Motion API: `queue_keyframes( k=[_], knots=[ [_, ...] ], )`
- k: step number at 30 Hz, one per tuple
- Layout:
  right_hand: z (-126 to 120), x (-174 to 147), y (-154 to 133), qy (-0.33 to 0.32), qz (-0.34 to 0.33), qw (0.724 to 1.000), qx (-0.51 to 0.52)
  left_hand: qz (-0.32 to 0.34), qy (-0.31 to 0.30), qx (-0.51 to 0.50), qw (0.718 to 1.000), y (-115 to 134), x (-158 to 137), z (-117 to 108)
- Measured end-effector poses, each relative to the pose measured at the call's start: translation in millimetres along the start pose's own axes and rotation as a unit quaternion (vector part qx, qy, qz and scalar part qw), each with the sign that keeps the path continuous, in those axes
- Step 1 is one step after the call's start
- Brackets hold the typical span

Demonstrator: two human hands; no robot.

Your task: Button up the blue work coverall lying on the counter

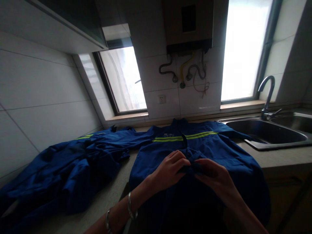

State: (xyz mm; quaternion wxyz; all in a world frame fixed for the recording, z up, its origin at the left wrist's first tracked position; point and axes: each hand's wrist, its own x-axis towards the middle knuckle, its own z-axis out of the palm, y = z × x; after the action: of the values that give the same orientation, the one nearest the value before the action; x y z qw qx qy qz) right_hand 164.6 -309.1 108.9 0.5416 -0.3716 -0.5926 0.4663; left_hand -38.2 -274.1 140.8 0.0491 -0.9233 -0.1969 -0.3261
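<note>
Blue jacket (200, 152) front pinched by both hands, hem cut off

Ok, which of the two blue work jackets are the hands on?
The blue jacket lying flat by the sink; left hand and right hand pinch its front. The other jacket lies crumpled, untouched.

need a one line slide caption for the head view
Both hands, left hand and right hand, pinch the front of a blue jacket spread on a counter beside a sink.

A home kitchen: steel sink (265, 132) with tap (267, 94), tiled walls (46, 107), wall-mounted water heater (187, 24), stone counter (275, 157)
</note>
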Motion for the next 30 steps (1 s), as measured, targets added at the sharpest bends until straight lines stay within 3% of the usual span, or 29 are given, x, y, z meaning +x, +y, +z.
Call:
queue_keyframes(
  k=[4, 7, 13, 24, 30],
  knots=[
    [-18, 3, 1, -0.061, 0.055, 0.996, 0.019, 0.095, -0.017, 0.096, 0.991, 1, -3, -2],
    [-23, 4, 5, -0.034, 0.051, 0.998, 0.023, 0.146, 0.003, 0.121, 0.982, 6, -3, 0],
    [-10, 3, 12, -0.011, 0.03, 0.999, 0.009, 0.196, 0.004, 0.132, 0.972, 15, -2, 4],
    [-1, -4, 8, 0.066, -0.023, 0.994, -0.085, 0.203, 0.02, 0.157, 0.966, 14, -4, 1],
    [3, -6, 10, 0.067, -0.034, 0.993, -0.091, 0.218, 0.031, 0.173, 0.96, 15, -5, 1]
  ],
)
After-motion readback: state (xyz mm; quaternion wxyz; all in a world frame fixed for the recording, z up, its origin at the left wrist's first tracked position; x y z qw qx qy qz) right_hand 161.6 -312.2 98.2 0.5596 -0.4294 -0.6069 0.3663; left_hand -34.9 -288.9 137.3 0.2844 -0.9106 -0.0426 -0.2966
